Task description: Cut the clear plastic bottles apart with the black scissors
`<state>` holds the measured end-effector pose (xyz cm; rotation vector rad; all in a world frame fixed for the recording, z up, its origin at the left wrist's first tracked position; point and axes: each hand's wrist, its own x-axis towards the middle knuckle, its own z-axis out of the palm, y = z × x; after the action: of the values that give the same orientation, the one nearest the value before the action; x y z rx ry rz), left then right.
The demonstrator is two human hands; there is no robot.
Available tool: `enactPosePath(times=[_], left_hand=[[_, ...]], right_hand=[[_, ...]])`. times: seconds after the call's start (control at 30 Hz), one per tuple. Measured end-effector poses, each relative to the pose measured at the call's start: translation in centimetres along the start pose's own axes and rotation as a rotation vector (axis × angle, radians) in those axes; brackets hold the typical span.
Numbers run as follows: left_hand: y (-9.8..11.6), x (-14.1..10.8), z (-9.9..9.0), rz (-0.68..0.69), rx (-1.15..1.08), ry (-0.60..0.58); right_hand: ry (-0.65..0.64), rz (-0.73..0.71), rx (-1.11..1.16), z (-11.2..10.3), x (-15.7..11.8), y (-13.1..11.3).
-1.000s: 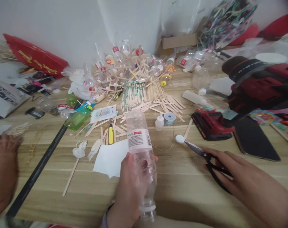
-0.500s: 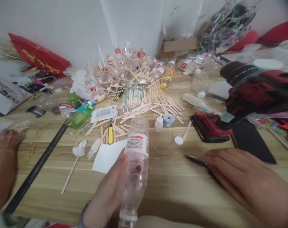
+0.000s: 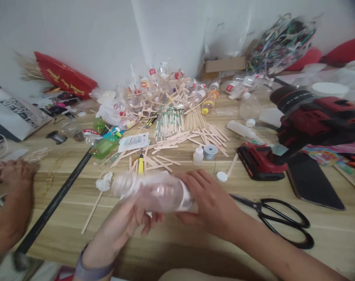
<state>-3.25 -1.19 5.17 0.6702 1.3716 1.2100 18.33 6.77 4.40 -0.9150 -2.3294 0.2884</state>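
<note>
A clear plastic bottle with a white label lies nearly level above the table, its neck pointing left. My right hand is wrapped around the base end, over the label. Under the neck and shoulder, my left hand holds the bottle from below, fingers curled and partly blurred. Black-handled scissors rest on the table to the right of my right forearm, touched by neither hand. A wooden stick topped by crumpled white material lies left of my left hand.
A red and black cordless drill stands at the right beside a dark phone. Wooden sticks, a wire spool and a small dropper bottle lie ahead. Another person's hand works at the far left.
My right hand has let go of the scissors and come left onto the bottle. The bottle has turned from neck-down and upright to nearly level, neck pointing left.
</note>
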Motion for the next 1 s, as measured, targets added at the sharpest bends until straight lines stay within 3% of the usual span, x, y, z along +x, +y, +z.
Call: enactPosePath(times=[0.03, 0.17, 0.27, 0.37, 0.7, 1.0], left_hand=[[1.0, 1.7, 0.8, -0.1, 0.069, -0.198], [2.5, 5.3, 2.8, 0.118, 0.142, -0.132], [1.7, 5.3, 2.5, 0.289, 0.39, -0.066], [1.1, 5.3, 1.7, 0.343, 0.589, -0.072], [-0.1, 9.2, -1.3, 0.565, 1.303, -0.004], [-0.7, 10.2, -1.1, 0.618, 1.636, -0.12]], right_hand=[[0.047, 0.058, 0.053, 0.2, 0.1, 0.2], [0.165, 0.298, 0.204, 0.5, 1.7, 1.3], [0.146, 0.449, 0.266, 0.6, 3.5, 2.1], [0.108, 0.528, 0.277, 1.2, 4.9, 2.6], [0.064, 0.633, 0.269, 3.5, 6.3, 3.2], [0.095, 0.61, 0.245, 4.1, 6.0, 4.1]])
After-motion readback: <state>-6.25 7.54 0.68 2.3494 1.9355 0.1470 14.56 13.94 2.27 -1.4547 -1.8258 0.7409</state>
